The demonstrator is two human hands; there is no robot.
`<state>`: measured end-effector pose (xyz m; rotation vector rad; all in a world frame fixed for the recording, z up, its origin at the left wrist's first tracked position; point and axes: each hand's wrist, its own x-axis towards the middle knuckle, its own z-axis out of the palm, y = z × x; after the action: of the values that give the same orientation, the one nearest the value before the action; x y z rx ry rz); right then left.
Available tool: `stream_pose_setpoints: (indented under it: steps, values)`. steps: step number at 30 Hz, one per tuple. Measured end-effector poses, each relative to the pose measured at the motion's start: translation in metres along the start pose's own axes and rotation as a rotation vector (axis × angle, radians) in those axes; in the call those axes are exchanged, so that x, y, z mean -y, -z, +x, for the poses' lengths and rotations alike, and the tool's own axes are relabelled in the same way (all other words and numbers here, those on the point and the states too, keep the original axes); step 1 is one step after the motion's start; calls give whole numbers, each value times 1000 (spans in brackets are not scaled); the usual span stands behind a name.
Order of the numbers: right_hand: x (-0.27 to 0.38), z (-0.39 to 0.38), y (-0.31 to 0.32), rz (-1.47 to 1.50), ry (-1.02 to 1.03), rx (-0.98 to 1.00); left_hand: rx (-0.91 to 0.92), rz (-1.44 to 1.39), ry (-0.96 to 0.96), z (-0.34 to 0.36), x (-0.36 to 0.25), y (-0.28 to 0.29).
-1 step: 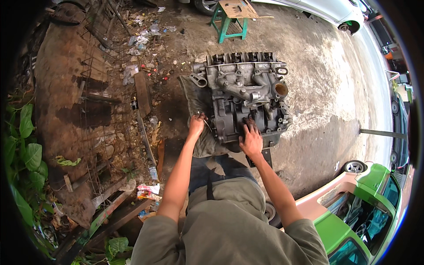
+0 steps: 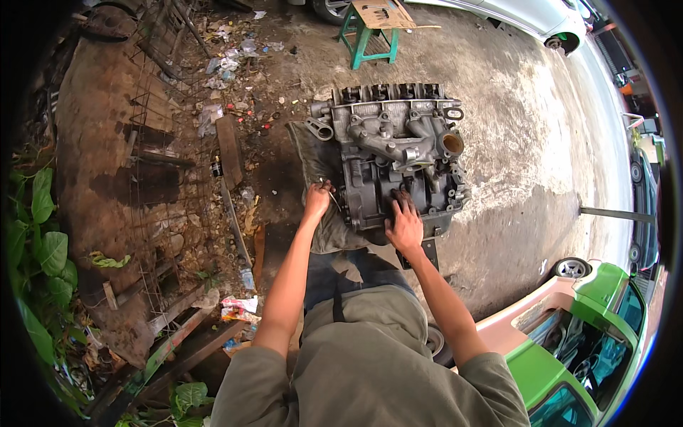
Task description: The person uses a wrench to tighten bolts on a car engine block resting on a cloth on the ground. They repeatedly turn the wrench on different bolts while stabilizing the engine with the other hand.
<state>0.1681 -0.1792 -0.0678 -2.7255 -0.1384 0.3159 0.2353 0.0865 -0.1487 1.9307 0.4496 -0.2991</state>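
Note:
A car engine block (image 2: pixel 366 188) with a grey cast intake manifold (image 2: pixel 388 148) bolted along its side lies before me. At its left end my left hand (image 2: pixel 317 201) is closed round a thin metal tool (image 2: pixel 335 199), which points toward the block's lower left edge. The tool's kind and its exact contact with the engine are too small to make out. My right hand (image 2: pixel 405 224) rests on the dark side of the block, with blackened fingers stretched out and holding nothing. Under the engine's left side a dark cloth (image 2: pixel 302 153) is spread.
A green stool (image 2: pixel 371 48) with a wooden top and small dark items stands beyond the engine. Litter and wooden planks (image 2: pixel 229 153) lie to the left. A green and pink car (image 2: pixel 544 341) is at the lower right; a silver car (image 2: pixel 498 16) is at the far side.

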Motion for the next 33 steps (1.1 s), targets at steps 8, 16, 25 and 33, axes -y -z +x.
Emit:
stream_pose_setpoints:
  steps: [8, 16, 25, 33]
  values:
    - [-2, 10, 0, 21, 9, -12, 37, 29, -25, 25, -15, -5]
    - [-3, 10, -2, 3, 11, -19, 47, 236, -82, 8, -37, -6]
    - [0, 9, 1, 2, 10, -21, -61, 337, -432, -44, -31, -24]
    - [-2, 10, -1, 6, -16, 17, 33, 47, -438, -132, 51, -18]
